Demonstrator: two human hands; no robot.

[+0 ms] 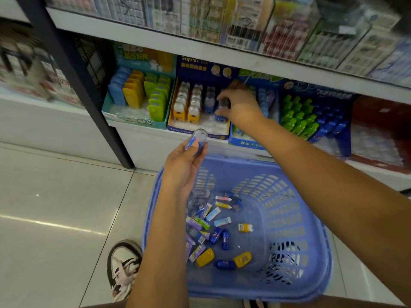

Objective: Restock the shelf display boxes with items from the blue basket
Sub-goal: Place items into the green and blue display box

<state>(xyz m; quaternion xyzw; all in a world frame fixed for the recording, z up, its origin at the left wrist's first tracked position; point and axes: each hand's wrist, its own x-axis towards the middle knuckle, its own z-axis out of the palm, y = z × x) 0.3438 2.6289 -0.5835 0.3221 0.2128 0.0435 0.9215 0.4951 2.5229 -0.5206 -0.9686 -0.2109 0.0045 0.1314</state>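
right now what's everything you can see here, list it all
basket: one, blue, on the floor below the shelf
loose pieces: many, blue, yellow, purple and white, on the basket floor
display boxes: at least four, teal, navy and blue, side by side on the lower shelf
packets: many, mixed colours, blurred, upper shelf
shoe: one, white and black, left of the basket
left hand: holds a blue piece above the basket
right hand: grips a second piece, blue, in the navy box
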